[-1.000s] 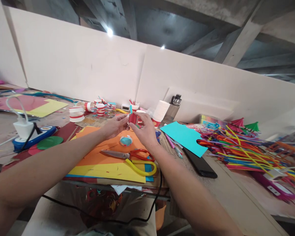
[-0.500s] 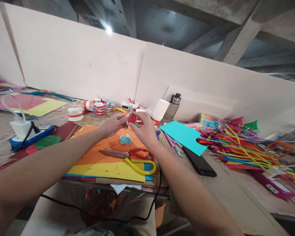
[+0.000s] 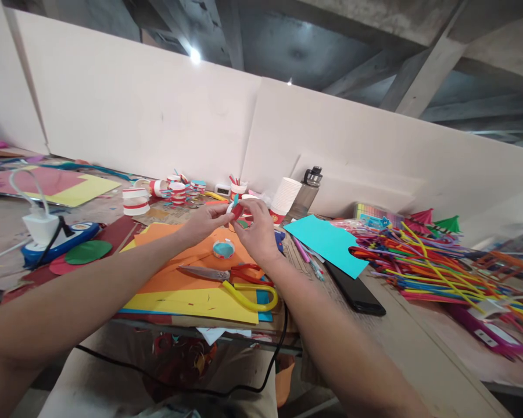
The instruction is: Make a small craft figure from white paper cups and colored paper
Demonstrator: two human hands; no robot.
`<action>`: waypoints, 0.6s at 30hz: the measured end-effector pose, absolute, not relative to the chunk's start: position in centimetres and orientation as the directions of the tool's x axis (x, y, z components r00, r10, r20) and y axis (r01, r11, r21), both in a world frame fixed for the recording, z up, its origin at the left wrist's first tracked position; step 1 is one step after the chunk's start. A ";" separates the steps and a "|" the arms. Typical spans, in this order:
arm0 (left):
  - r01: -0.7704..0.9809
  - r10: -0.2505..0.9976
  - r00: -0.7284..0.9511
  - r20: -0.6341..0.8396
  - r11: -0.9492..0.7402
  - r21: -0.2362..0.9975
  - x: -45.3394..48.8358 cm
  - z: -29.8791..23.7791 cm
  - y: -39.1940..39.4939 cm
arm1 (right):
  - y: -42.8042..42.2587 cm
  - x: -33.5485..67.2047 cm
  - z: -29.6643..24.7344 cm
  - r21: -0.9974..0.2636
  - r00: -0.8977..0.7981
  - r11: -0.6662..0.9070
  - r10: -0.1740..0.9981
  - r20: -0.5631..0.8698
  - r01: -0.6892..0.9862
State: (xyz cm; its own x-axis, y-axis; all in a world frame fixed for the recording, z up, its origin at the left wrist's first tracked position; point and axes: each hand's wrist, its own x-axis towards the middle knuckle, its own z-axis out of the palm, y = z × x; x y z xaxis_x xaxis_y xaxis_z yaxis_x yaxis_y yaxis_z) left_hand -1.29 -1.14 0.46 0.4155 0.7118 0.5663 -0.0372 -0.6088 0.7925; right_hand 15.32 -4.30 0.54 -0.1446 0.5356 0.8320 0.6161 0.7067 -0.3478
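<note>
Between them, my left hand (image 3: 207, 222) and my right hand (image 3: 255, 226) hold a small red-and-white paper piece (image 3: 235, 210) with a light blue strip standing up from it. Both hands are closed on it, fingertips close together; my fingers hide part of its shape. Just below them a small paper ring (image 3: 224, 249) with a blue inside lies on the orange paper (image 3: 157, 273). Nearer to me, scissors (image 3: 230, 278) with one red and one yellow handle rest across the orange and yellow sheets (image 3: 192, 305).
Cut paper-cup pieces (image 3: 136, 203) stand at the back left. Behind my hands are a stack of paper cups (image 3: 284, 200) and a bottle (image 3: 307, 191). To the right lie blue paper (image 3: 326, 244), a black phone (image 3: 357, 293) and colourful pipe cleaners (image 3: 436, 273). A power strip (image 3: 61, 241) sits left.
The red-and-white piece has turned in my fingers, and its light blue strip now leans and shows lower. My hands stay in nearly the same place.
</note>
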 end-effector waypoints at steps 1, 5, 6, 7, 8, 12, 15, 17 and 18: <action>-0.031 0.711 0.414 0.568 -0.613 0.790 -1.2 0.5 -1.2 | -4.3 15.3 0.5 -0.342 -0.146 0.708 0.531 0.835 0.618; -0.031 0.715 0.414 0.563 -0.607 0.794 -1.1 0.4 -1.2 | -4.5 15.5 0.9 -0.404 -0.081 0.693 0.553 0.829 0.597; -0.032 0.716 0.414 0.562 -0.605 0.795 -1.1 0.4 -1.2 | -4.5 15.7 1.1 -0.433 -0.048 0.680 0.566 0.823 0.592; -0.034 0.714 0.418 0.562 -0.606 0.795 -1.1 0.5 -1.2 | -4.4 15.8 1.3 -0.460 -0.019 0.668 0.578 0.816 0.585; -0.038 0.706 0.429 0.564 -0.610 0.792 -1.1 0.5 -1.3 | -4.4 16.0 1.4 -0.487 -0.002 0.660 0.595 0.804 0.572; -0.062 0.670 0.488 0.560 -0.614 0.787 -1.2 0.7 -1.5 | -3.9 16.4 1.3 -0.617 -0.034 0.647 0.702 0.711 0.448; -0.049 0.670 0.506 0.542 -0.606 0.794 -1.2 0.8 -1.5 | -3.6 16.4 1.0 -0.697 -0.029 0.616 0.757 0.653 0.366; -0.051 0.679 0.516 0.522 -0.584 0.810 -1.2 0.7 -1.4 | -3.5 16.4 0.9 -0.721 -0.019 0.602 0.772 0.635 0.344; -0.063 0.681 0.524 0.511 -0.567 0.821 -1.1 0.7 -1.4 | -3.5 16.3 0.9 -0.726 -0.016 0.599 0.775 0.632 0.338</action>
